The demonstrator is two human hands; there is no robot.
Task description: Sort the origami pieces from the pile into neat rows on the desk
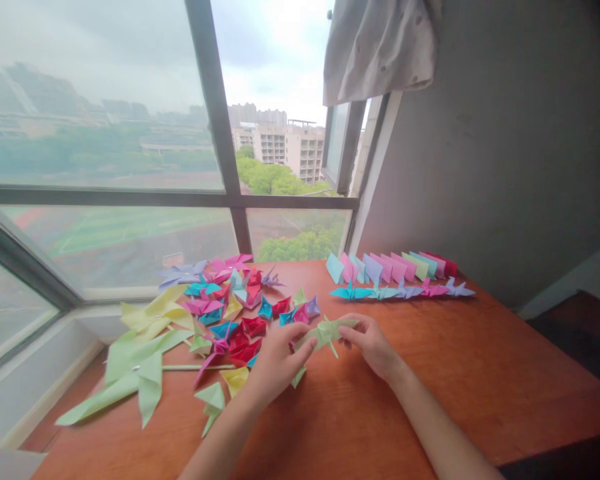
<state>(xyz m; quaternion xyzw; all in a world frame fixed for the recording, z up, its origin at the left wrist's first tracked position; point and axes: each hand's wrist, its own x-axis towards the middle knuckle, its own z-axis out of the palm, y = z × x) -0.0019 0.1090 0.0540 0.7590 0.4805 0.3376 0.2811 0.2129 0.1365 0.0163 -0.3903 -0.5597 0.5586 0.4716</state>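
Between both hands, a little above the wooden table (365, 413), is a light green origami crane (326, 333) with its wings spread to the sides. My left hand (280, 357) pinches one wing between thumb and fingers. The other wing is gripped by the fingertips of my right hand (373, 343). Folded paper pieces in red, blue, yellow and pink, such as a red paper boat (254, 326), lie close to the left hand. Behind the right hand, a row of paper cranes (403, 292) in blue, purple and pink stands on the tabletop.
Several folded paper cards (391, 268) stand in a line along the table's back right. Large paper pinwheels, one green (135, 367) and one yellow (157, 312), lie at the left. A window (105, 253) borders the table's back, with a grey wall (480, 147) at right.
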